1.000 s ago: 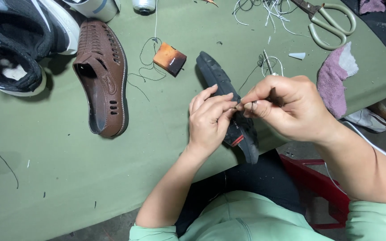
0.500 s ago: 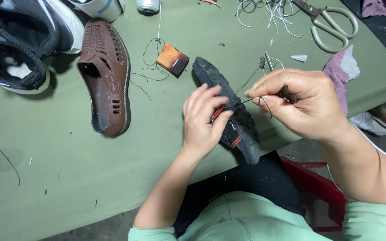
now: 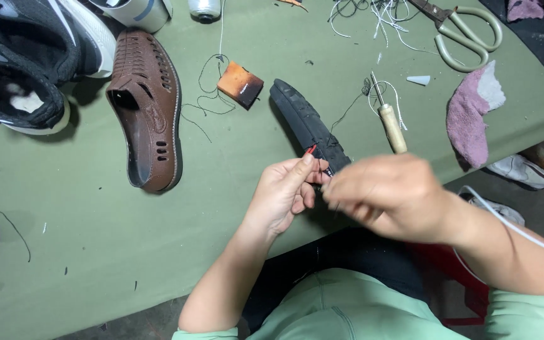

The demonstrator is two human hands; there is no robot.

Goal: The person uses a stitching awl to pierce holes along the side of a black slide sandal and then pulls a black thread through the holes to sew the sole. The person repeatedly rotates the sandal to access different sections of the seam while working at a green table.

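Left hand [image 3: 284,195]: thumb and forefinger pinched on the near end of the black rubber shoe sole piece [image 3: 306,126], right at a small red tab or thread end [image 3: 310,150] at its edge. Other fingers curl under it.

Right hand [image 3: 388,196]: motion-blurred, fingers drawn together against the left fingertips. Looks like a pinch on something thin, thread or needle, but I can't tell what from the blur.

Step, as I read it: hand-stitching or threading at the sole's near edge. The next pull needs the left pinch steady so the piece doesn't twist, and the thread kept clear of the loose strands on the table.

Sole piece: long, narrow, dark, ribbed surface, lying diagonally on the green cloth table [image 3: 96,252], far end toward 11 o'clock from the hands, near end lifted into the grip.

Around it:
- wooden-handled awl [image 3: 390,123] at 1 o'clock, just beside the sole, untouched
- orange-brown block with a charred edge [image 3: 240,84] at 11 o'clock
- brown perforated slip-on shoe [image 3: 146,110] at 10 o'clock, on its side
- black-and-white sneaker [image 3: 26,56] further out at 10 o'clock
- pale-handled scissors [image 3: 467,34] at 1 o'clock, well apart
- pinkish-purple rag [image 3: 470,113] at 2 o'clock
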